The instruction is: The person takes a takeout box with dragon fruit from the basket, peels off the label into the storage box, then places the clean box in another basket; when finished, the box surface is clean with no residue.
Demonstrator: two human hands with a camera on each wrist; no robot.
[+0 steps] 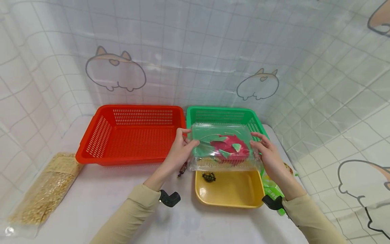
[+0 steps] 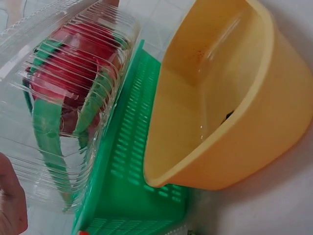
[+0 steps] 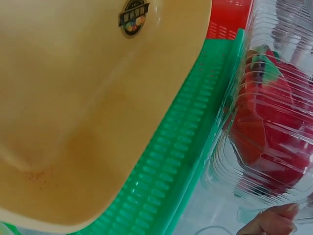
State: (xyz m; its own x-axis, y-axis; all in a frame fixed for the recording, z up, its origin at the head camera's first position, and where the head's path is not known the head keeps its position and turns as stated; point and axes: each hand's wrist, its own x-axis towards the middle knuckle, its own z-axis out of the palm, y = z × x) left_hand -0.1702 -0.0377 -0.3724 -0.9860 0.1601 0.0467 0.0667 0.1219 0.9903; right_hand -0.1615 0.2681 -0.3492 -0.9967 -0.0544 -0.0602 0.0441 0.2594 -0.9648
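Beige sleeves frame the bottom of the head view, each wrist wearing a black camera mount. Both hands hold a clear ribbed plastic clamshell box (image 1: 223, 146) by its ends: the left hand (image 1: 179, 150) grips the nine o'clock end with its thumb on the lid, and the right hand (image 1: 268, 154) grips the three o'clock end, fingers curled over the edge. Inside lies a red dragon fruit with green scales (image 1: 230, 147). The box hangs in the air above the near edge of the green slotted plastic basket (image 1: 195, 117) and the far rim of the shallow yellow plastic tub (image 1: 230, 189), touching neither as far as I can tell.

At ten o'clock from the box sits a red slotted plastic basket (image 1: 131, 135), side by side with the green one. At eight o'clock, well apart, a clear bag of pale grain (image 1: 45, 189) lies on the white table (image 1: 106, 196). A green printed packet (image 1: 272, 189) peeks out under the right wrist.

The risk, in my judgement, lies in the thin shell. Squeezing the ends could flex it and pop the lid, or a tilt could roll the heavy fruit and pull the box from the fingertips. Lowering it carelessly could catch the basket's rim.
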